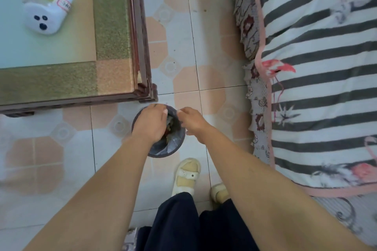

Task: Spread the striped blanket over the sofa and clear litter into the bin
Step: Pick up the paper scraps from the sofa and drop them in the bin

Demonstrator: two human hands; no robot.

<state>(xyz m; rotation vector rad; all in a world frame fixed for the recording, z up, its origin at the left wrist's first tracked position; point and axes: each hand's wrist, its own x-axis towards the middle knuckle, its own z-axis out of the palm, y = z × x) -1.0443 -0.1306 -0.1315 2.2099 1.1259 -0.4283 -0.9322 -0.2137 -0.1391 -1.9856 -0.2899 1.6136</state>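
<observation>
A small round dark bin (163,152) with a plastic liner stands on the tiled floor just below the coffee table's corner. My left hand (150,123) reaches down into its opening, fingers curled over the litter (170,126) inside; what it grips is hidden. My right hand (191,120) is at the bin's right rim, fingertips pinched on the edge of the liner. The striped blanket (318,79), white and dark grey with pink flamingos and a pink border, lies spread over the sofa (246,26) along the right side.
A wood-framed coffee table (114,47) with a glass top fills the upper left; a white bottle (49,14) lies on it. My feet in cream sandals (186,177) stand just behind the bin. Tiled floor runs between table and sofa.
</observation>
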